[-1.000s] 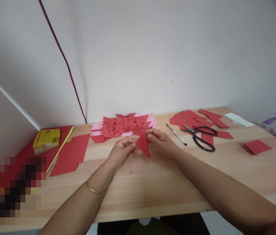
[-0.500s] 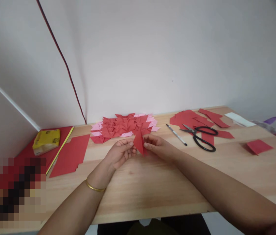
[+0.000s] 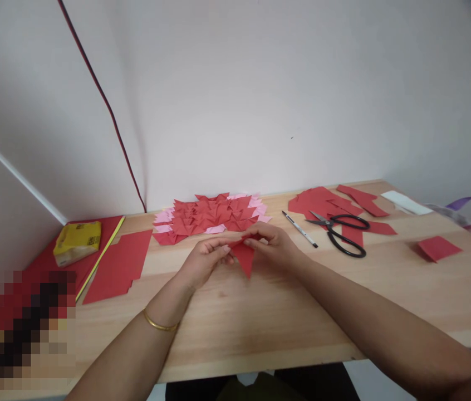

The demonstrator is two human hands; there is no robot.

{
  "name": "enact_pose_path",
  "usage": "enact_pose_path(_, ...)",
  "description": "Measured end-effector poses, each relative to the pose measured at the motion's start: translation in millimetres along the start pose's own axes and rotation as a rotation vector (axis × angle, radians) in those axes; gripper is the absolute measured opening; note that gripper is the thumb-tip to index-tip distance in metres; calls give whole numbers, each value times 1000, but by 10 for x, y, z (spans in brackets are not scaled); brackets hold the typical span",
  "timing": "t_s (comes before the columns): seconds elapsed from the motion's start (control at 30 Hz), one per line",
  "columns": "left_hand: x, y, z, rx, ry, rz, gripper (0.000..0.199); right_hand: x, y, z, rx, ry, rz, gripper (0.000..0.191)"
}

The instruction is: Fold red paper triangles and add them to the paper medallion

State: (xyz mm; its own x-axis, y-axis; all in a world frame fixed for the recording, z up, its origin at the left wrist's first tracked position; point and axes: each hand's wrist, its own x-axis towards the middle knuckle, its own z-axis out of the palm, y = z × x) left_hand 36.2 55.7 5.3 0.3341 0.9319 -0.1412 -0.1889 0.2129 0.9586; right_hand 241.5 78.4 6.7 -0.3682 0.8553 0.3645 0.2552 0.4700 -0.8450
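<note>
Between my two hands is a folded piece of red paper (image 3: 244, 259), its point hanging down toward me just above the table. My left hand (image 3: 207, 259) pinches its left edge between thumb and fingers. At the upper right side of the same piece, my right hand (image 3: 272, 245) is closed on it, with thumb in front and fingers curled over the top. Right behind the hands lies a spread of folded red and pink paper pieces (image 3: 210, 214), overlapping in rows against the wall.
On the right lie black-handled scissors (image 3: 346, 234), a pen (image 3: 300, 229), red paper scraps (image 3: 319, 201), a white strip (image 3: 406, 203) and a red paper square (image 3: 440, 248). Leftward are cut red sheets (image 3: 118, 267) and a yellow packet (image 3: 77, 242). A dark cable (image 3: 112, 111) runs down the wall.
The red piece has turned: its upright point no longer rises above my fingers and a broad triangle now hangs downward. My right hand has shifted slightly up and over its top edge.
</note>
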Motion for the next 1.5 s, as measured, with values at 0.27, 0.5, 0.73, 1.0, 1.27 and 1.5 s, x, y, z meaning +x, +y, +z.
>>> enact_pose_path(0.27, 25, -63, 62, 108, 92, 80, 25, -58, 0, 46, -22, -40, 54, 28)
enact_pose_path(0.5, 17, 9, 50, -5, 199, 64, 27, -66, 0, 80, 257, -274, 165, 25)
enact_pose_path(0.73, -9, 12, 147, -225, 20, 58, 37, -19, -23, 127, 502, 45, 253, 41)
enact_pose_path(1.0, 21, -81, 296, -309, 275, 119, 32, -81, -23, 292, 457, -73, 240, 42)
enact_pose_path(1.27, 39, -34, 195, -314, 376, 160, 35, -126, -141, 101, -432, 285, -382, 33)
enact_pose_path(1.5, -19, -32, 257, -302, 275, 126, 27, -117, -113, 122, -661, 191, -537, 6)
